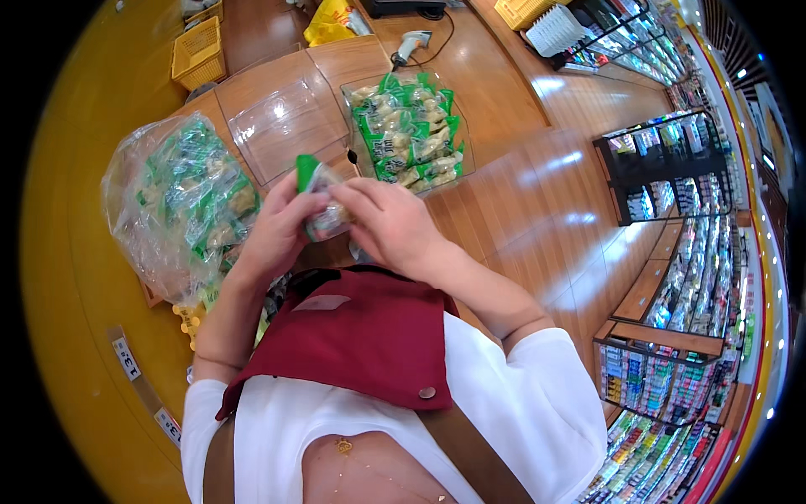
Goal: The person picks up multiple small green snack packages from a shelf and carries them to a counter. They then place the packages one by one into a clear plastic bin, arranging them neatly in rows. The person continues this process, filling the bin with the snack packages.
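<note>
Close in front of my body, both hands hold one small see-through packet with a green end, its contents partly hidden by my fingers. My left hand grips its left side with thumb and fingers. From the right, my right hand pinches it. Just beyond them, a see-through tray bears rows of similar green-and-clear packets with pale contents. To the left lies a large see-through plastic bag with many more such packets inside.
Left of the filled tray lies a flat see-through tray or lid. A handheld scanner with a cable stands behind. Further back are a yellow bag and a yellow basket. Stocked shelves line the right side.
</note>
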Demonstrator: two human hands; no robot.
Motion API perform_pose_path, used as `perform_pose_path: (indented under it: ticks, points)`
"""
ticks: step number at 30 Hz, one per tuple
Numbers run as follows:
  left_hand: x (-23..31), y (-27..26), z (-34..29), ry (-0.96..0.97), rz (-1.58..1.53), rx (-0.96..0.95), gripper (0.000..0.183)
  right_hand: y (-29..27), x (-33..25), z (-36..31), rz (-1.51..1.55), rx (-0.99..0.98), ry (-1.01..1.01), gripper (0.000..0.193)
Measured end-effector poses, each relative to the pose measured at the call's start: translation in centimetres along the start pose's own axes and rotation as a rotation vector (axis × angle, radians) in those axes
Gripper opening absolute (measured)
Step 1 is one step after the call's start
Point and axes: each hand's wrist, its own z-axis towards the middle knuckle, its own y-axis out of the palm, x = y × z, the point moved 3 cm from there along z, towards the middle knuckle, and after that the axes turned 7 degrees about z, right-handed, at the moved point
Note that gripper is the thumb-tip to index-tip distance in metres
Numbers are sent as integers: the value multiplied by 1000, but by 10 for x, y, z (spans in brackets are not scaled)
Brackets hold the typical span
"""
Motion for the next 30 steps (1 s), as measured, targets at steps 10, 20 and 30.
perform_pose_path:
  ticks: [10,20,30]
  points:
    - [144,109,-52,1234,575,48,36,-143,157,-43,562,6,469,40]
    - [154,161,-30,1355,729,285,36,-154,236,-29,577,-226,292,41]
    - [165,165,-58,1356,690,409,37,-187,218,-35,370,-419,168,35]
